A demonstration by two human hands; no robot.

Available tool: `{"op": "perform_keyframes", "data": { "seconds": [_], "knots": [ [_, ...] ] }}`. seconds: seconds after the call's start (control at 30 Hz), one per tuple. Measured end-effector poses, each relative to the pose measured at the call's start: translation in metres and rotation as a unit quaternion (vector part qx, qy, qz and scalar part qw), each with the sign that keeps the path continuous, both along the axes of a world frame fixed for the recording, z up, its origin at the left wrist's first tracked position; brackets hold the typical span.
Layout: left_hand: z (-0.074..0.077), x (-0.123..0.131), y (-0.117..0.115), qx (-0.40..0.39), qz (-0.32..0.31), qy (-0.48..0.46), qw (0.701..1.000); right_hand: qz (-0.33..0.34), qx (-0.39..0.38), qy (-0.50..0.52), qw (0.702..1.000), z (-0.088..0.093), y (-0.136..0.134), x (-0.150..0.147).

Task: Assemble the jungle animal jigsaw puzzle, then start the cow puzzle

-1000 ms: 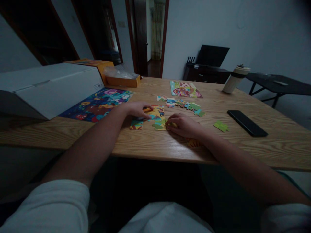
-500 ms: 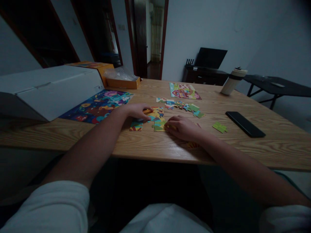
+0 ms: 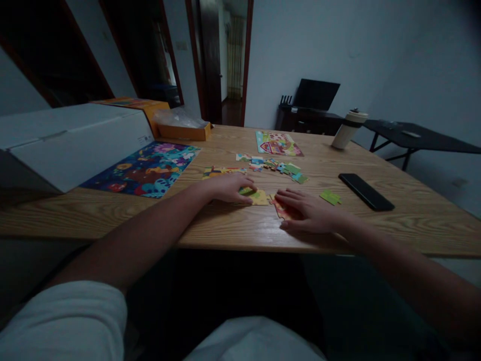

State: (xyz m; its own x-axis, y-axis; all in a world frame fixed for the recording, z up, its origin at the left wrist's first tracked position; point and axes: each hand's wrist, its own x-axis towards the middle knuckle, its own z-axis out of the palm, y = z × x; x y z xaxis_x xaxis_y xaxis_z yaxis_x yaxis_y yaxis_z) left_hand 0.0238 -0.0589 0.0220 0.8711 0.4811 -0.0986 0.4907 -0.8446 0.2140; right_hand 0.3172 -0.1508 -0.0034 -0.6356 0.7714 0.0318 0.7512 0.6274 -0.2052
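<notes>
My left hand [image 3: 228, 187] lies flat on the wooden table [image 3: 240, 228], fingertips pressing a green and yellow puzzle piece [image 3: 257, 196]. My right hand [image 3: 308, 212] rests flat just to its right, fingers stretched out over a red and orange puzzle piece [image 3: 278, 206]. The two pieces sit edge to edge between my hands. Behind my left hand lies a joined strip of puzzle [image 3: 222, 171]. Loose pieces [image 3: 280, 165] are scattered further back.
A finished blue puzzle [image 3: 145, 168] lies at the left beside a white box [image 3: 71, 145]. Behind are an orange box [image 3: 184, 131] and a picture card [image 3: 276, 143]. At the right are a green piece [image 3: 330, 196], a black phone [image 3: 366, 191] and a bottle [image 3: 347, 129].
Both hands came toward the table's front edge with pieces under them. My right hand flattened out and shifted right. A joined strip stayed behind. The view turned slightly.
</notes>
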Motion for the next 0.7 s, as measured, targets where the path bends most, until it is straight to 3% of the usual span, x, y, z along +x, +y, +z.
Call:
{"op": "perform_keyframes", "data": {
  "seconds": [0.1,0.27,0.47,0.7],
  "knots": [
    [0.001,0.0,0.0,-0.009,0.012,0.004,1.0,-0.037,0.005,-0.011,0.999,-0.012,-0.001,0.005],
    [0.005,0.001,-0.004,-0.004,0.019,0.015,1.0,-0.101,0.015,-0.024,0.994,-0.022,0.019,0.007],
    [-0.001,-0.001,0.0,-0.005,0.023,0.012,1.0,-0.035,0.053,-0.028,0.998,-0.025,0.041,-0.004],
    [-0.009,-0.002,0.006,-0.001,0.008,0.0,1.0,-0.026,0.074,-0.026,0.997,-0.032,0.052,-0.011]
  ]
}}
